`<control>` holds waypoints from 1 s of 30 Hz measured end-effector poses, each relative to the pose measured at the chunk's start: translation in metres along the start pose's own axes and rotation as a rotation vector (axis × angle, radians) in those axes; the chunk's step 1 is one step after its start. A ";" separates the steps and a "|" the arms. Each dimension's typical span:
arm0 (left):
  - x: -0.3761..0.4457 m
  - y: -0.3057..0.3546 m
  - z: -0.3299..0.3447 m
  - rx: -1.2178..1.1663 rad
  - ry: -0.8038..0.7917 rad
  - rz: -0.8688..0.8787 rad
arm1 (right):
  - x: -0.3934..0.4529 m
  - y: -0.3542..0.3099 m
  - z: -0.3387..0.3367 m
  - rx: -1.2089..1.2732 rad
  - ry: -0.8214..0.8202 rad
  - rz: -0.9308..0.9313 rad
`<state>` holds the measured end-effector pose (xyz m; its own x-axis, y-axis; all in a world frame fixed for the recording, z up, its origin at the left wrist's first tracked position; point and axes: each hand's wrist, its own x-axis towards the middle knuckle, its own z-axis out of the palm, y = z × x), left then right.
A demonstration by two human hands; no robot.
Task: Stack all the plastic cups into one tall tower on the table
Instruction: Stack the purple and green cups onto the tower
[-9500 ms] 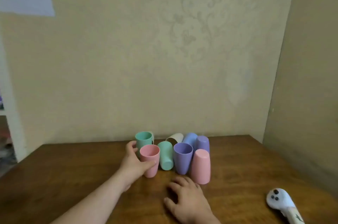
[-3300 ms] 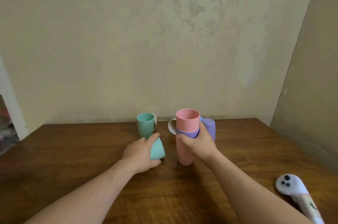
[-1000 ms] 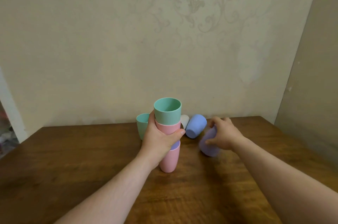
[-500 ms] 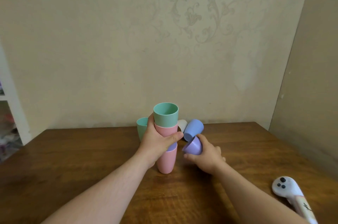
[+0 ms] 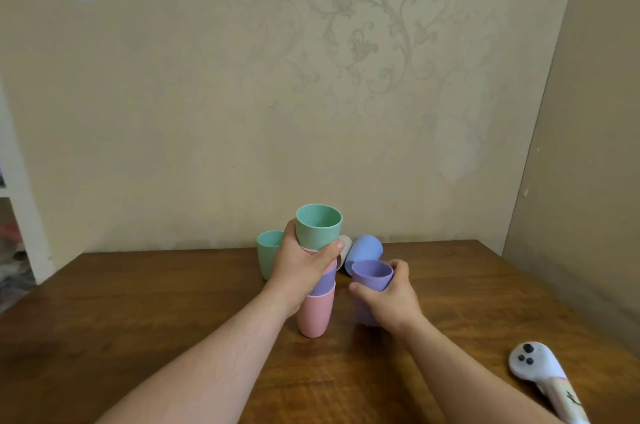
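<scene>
Stack stands upright on the table, mid-frame: pink cup at the base, purple above it, another pink mostly hidden, green cup on top, mouth up. Matte pastel plastic, plain tapered walls. Left hand wraps the upper stack, fingers curled tight round it, thumb across the front. Right hand grips a purple cup just right of the stack, mouth up, fingers closed round its wall; its base looks to be at or near the table, hard to tell behind the hand. Loose: a second green cup upright behind the left hand, a blue cup on its side near the wall, a beige cup mostly hidden between. White controller lies at the near right edge
</scene>
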<state>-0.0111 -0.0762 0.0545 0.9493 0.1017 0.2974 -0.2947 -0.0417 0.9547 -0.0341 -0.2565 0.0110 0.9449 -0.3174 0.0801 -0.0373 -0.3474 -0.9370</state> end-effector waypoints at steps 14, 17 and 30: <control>0.000 0.012 0.004 0.142 0.000 0.011 | -0.008 -0.177 0.014 0.242 -0.038 -0.456; 0.001 0.015 0.009 -0.095 -0.072 -0.002 | -0.012 -0.134 0.036 0.177 -0.112 -0.402; -0.027 -0.048 -0.030 0.379 -0.273 0.160 | -0.009 -0.050 0.061 0.175 -0.199 -0.247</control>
<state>-0.0255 -0.0473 0.0005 0.9045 -0.1972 0.3781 -0.4263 -0.3994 0.8116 -0.0211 -0.1818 0.0366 0.9640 -0.0589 0.2595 0.2397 -0.2308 -0.9430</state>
